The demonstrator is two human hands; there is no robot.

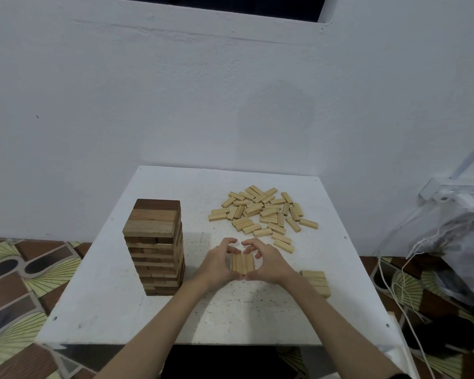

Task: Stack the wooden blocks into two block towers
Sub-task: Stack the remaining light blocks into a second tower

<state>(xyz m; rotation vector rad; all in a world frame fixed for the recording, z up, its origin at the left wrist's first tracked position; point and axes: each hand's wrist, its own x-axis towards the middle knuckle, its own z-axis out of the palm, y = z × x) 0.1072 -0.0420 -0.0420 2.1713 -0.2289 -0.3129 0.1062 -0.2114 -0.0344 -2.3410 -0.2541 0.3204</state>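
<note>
The left hand (219, 262) and the right hand (266, 262) curl toward each other around a small row of pale blocks (243, 263) lying flat on the white counter (99, 310). Each hand cups one side of the row, fingers bent over its far end and thumbs meeting at its near end, so the blocks are squeezed side by side between the two palms. The row seems to be three blocks wide, their long sides touching.

Just right of the right wrist, another flat group of pale blocks (316, 281) lies on the counter, partly hidden by the forearm. Farther back and to the right, a loose pile of pale blocks (266, 214) is scattered, some overlapping and others lying singly at its near edge.

To the left of the hands, well apart from them, a tall tower of darker wooden blocks (155, 247) stands upright, its layers crossing.

No writing can be read on any block.

Beyond the counter's right edge, a clear plastic bag (460, 255) holds dark contents that cannot be made out, and white cords (394, 285) trail over the patterned floor (17, 283).
</note>
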